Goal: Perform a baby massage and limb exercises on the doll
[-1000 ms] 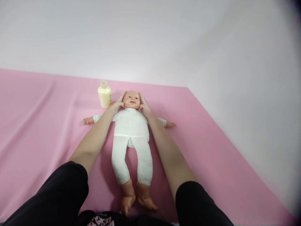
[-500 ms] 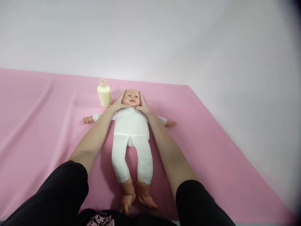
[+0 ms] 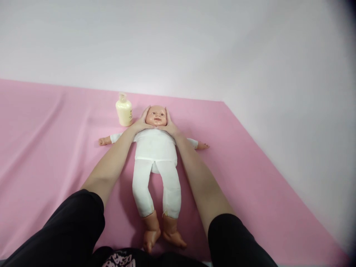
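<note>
A doll (image 3: 155, 148) in a white top and white leggings lies on its back on a pink sheet (image 3: 41, 148), arms spread to either side and bare feet pointing toward the person. The left hand (image 3: 139, 122) is cupped against one side of the doll's head (image 3: 155, 115) and the right hand (image 3: 168, 124) against the other, thumbs meeting just under the chin; the fingers (image 3: 145, 112) of both are loosely curved and pressed flat along the cheeks, cradling the head rather than clenched around it. Both forearms run alongside the doll's trunk, with black sleeves pushed up near the elbows. A pale yellow lotion bottle (image 3: 124, 110) stands upright just beside the doll's head, close behind the left hand and near the back edge of the sheet, where a plain pale wall (image 3: 194, 44) rises. The likeliest trouble lies with that bottle: it is tall and narrow and stands close to the left wrist, so an outward sweep of that hand could probably knock it over onto the sheet. The head also looks glossy and hard, so flat palms might slip off it, and uneven pressure could twist it sideways on the soft cloth body.
</note>
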A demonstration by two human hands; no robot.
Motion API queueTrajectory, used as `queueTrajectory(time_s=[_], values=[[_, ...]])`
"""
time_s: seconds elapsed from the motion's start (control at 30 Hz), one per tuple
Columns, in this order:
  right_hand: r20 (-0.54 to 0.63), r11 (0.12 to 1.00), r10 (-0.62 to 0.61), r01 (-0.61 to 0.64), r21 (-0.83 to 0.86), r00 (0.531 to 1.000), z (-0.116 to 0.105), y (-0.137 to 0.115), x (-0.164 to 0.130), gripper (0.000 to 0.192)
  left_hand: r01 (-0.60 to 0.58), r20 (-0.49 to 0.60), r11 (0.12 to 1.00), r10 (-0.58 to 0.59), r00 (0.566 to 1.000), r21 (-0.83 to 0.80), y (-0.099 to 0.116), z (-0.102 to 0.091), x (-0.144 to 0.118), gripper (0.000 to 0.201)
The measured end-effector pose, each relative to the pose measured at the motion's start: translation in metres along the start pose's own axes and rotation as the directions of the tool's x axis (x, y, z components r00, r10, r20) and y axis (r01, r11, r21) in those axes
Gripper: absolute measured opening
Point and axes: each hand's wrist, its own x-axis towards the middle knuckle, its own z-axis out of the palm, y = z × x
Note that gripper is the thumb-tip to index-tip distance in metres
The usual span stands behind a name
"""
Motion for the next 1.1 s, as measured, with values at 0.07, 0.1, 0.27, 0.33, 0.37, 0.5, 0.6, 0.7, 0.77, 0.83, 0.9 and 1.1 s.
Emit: queueTrajectory(time_s=[0.07, 0.1, 0.27, 0.33, 0.37, 0.5, 0.6, 0.7, 0.77, 0.83, 0.9, 1.1], values=[[0.01, 1.0, 0.009, -0.009, 0.018, 1.0, 0.0, -0.001, 0.0, 0.154, 0.002, 0.004, 1.0, -0.002, 1.0, -0.006, 0.002, 0.0, 0.0, 0.14], [0.012, 1.0, 0.013, -0.013, 0.025, 1.0, 0.001, -0.002, -0.001, 0.154, 0.003, 0.004, 1.0, -0.003, 1.0, -0.009, 0.002, 0.001, -0.001, 0.14], [0.01, 0.998, 0.016, -0.016, 0.056, 1.0, 0.001, -0.003, 0.0, 0.149, 0.016, 0.004, 1.0, -0.016, 1.0, -0.02, 0.002, 0.0, 0.001, 0.134], [0.015, 0.996, 0.027, -0.028, 0.089, 1.0, 0.001, -0.003, 0.001, 0.146, 0.019, 0.004, 0.999, -0.019, 1.0, -0.037, 0.0, 0.0, 0.001, 0.129], [0.021, 0.993, 0.032, -0.034, 0.112, 0.999, 0.002, -0.003, 0.001, 0.145, 0.027, 0.001, 0.998, -0.027, 1.0, -0.05, -0.001, 0.0, 0.001, 0.127], [0.056, 0.975, 0.04, -0.051, 0.215, 0.998, 0.002, -0.002, 0.002, 0.135, 0.123, -0.007, 0.984, -0.125, 0.992, -0.128, -0.001, 0.001, 0.0, 0.125], [0.047, 0.964, 0.017, -0.029, 0.263, 0.999, 0.003, 0.0, 0.003, 0.13, 0.162, -0.017, 0.966, -0.169, 0.986, -0.203, 0.0, 0.005, 0.0, 0.123], [0.001, 0.965, -0.01, 0.009, 0.262, 1.0, 0.001, 0.003, 0.005, 0.127, 0.152, -0.034, 0.947, -0.168, 0.985, -0.282, 0.0, 0.008, 0.002, 0.124], [-0.019, 0.972, 0.0, 0.004, 0.234, 1.0, 0.0, 0.004, 0.007, 0.126, 0.142, -0.033, 0.928, -0.163, 0.986, -0.345, 0.0, 0.01, 0.004, 0.126], [-0.026, 0.978, 0.02, -0.014, 0.21, 0.999, 0.0, 0.003, 0.007, 0.125, 0.134, -0.023, 0.902, -0.158, 0.987, -0.41, -0.001, 0.011, 0.005, 0.128], [-0.035, 0.979, 0.027, -0.019, 0.204, 0.999, 0.001, 0.002, 0.008, 0.122, 0.124, -0.019, 0.886, -0.147, 0.989, -0.446, -0.004, 0.011, 0.006, 0.13], [-0.064, 0.977, 0.043, -0.029, 0.209, 0.997, 0.006, -0.002, 0.008, 0.106, 0.121, -0.01, 0.93, -0.133, 0.991, -0.347, -0.015, 0.007, 0.011, 0.131]])
